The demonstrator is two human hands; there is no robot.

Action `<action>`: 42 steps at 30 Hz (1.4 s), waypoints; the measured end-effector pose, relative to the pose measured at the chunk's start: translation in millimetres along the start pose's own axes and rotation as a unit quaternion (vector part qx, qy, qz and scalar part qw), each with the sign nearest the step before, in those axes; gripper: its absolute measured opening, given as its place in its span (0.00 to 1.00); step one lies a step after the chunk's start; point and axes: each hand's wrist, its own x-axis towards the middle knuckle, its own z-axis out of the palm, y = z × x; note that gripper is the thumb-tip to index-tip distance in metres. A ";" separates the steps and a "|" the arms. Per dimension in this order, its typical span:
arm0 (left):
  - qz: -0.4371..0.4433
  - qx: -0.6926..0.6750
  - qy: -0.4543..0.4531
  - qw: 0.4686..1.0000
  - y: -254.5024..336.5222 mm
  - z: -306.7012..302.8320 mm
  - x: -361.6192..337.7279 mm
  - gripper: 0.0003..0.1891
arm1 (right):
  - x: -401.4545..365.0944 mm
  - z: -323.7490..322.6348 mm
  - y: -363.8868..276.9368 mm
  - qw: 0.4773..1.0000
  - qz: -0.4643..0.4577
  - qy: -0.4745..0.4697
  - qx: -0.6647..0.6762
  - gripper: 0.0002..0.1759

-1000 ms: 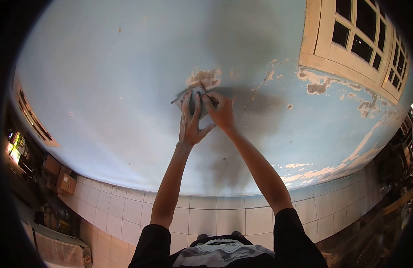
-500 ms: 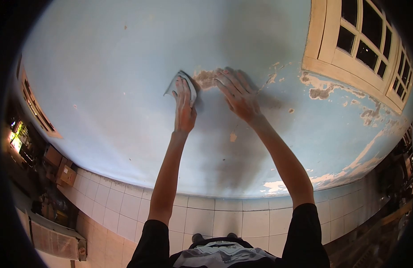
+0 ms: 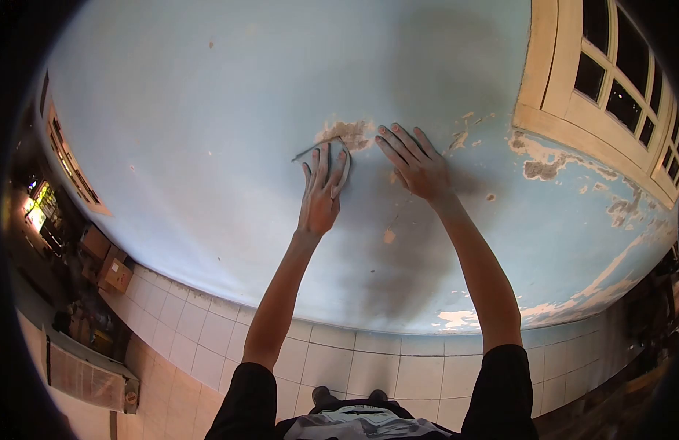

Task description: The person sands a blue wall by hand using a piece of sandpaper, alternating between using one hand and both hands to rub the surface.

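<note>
A thin grey sheet point(image 3: 344, 170) lies against the light blue wall point(image 3: 229, 139), pressed there by my left hand point(image 3: 322, 192), whose fingers reach over it. The sheet's upper edge touches the lower part of a bare patch point(image 3: 358, 134) where paint has come off. Just right of that patch, my right hand point(image 3: 420, 165) rests flat on the wall with its fingers spread and nothing in it. Smaller chipped spots show below and to the right of my right hand.
A cream-framed window point(image 3: 548, 81) is at the upper right, with peeling paint point(image 3: 543, 169) beneath it. White tiles point(image 3: 328, 367) run along the bottom. Cardboard boxes point(image 3: 115, 274) stand at the left, above a pale piece of furniture point(image 3: 86, 374). A vent point(image 3: 71, 165) is at the far left.
My left hand and the sheet have moved right and down, and more of the bare patch shows. My right hand now sits slightly lower, apart from the patch. The view has shifted a little.
</note>
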 end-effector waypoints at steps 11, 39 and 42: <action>-0.049 0.049 0.086 0.994 6.6 2.8 9.8 0.38 | -2.5 0.7 0.8 1.000 0.002 0.006 0.017 0.32; -0.043 -0.062 0.039 0.996 18.1 4.0 -3.1 0.38 | -1.8 -0.7 -0.1 1.000 0.007 0.010 -0.013 0.30; -0.038 -0.034 0.037 0.998 14.2 -3.1 13.4 0.39 | -2.4 -0.2 0.3 1.000 0.006 0.010 -0.004 0.30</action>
